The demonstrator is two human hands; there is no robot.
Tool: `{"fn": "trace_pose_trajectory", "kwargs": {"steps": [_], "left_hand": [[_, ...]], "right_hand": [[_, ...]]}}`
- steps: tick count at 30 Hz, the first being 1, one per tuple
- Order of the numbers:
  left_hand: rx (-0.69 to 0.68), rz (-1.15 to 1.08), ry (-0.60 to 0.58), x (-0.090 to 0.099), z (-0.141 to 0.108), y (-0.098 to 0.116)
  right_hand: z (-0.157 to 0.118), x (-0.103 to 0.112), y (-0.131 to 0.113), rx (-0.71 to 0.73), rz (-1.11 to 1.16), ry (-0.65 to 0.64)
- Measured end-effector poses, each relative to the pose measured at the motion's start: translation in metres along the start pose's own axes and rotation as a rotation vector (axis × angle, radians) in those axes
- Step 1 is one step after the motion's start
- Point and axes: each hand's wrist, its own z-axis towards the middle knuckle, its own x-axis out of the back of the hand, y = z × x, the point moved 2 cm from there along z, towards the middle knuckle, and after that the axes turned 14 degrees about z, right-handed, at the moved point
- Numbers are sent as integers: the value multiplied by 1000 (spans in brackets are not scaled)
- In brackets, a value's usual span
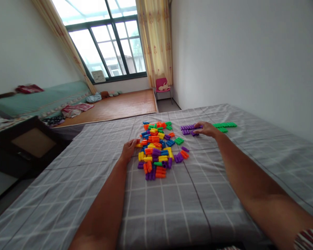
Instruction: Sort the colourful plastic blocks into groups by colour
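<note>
A heap of small tube-shaped plastic building pieces [156,151] in purple, orange, yellow, green and blue lies on the grey checked bed cover. At its left edge is my left hand [130,149], fingers drawn together on a yellow building piece [138,146]. Right of the heap, purple building pieces [186,128] lie in two rows. My right hand [206,129] is over their right end, thumb and fingers closed around a purple building piece [195,133]; its fingers partly cover the rows. Just beyond that hand, green building pieces [225,125] are also lined up.
The grey checked cover [167,211] spreads under everything, with a white wall [245,59] along the right. Farther off are a low bed with a brown mat [125,104], a pink chair [161,84] and a window. A dark cabinet [23,147] stands at left.
</note>
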Motion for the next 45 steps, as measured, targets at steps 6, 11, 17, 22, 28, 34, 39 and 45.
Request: {"fn": "trace_pose_trajectory", "kwargs": {"steps": [6, 11, 17, 22, 28, 34, 39, 45], "left_hand": [[-18, 24, -5, 1, 0, 0], [-9, 23, -1, 1, -3, 5], [-20, 45, 2, 2, -2, 5], [-22, 41, 10, 1, -1, 4], [-26, 53, 3, 1, -1, 4], [-39, 59, 1, 1, -2, 6], [-21, 42, -1, 1, -4, 9], [-1, 20, 5, 0, -2, 5]], "right_hand": [[-4, -14, 3, -51, -16, -47], [-5, -21, -1, -13, -36, 5], [-3, -24, -22, 54, -65, 92], [-17, -66, -89, 318, 130, -263], [-53, -124, -160, 693, 84, -418], [-66, -139, -176, 744, 78, -485], [-60, -132, -166, 600, 245, -499], [-39, -118, -143, 427, 461, -447]]}}
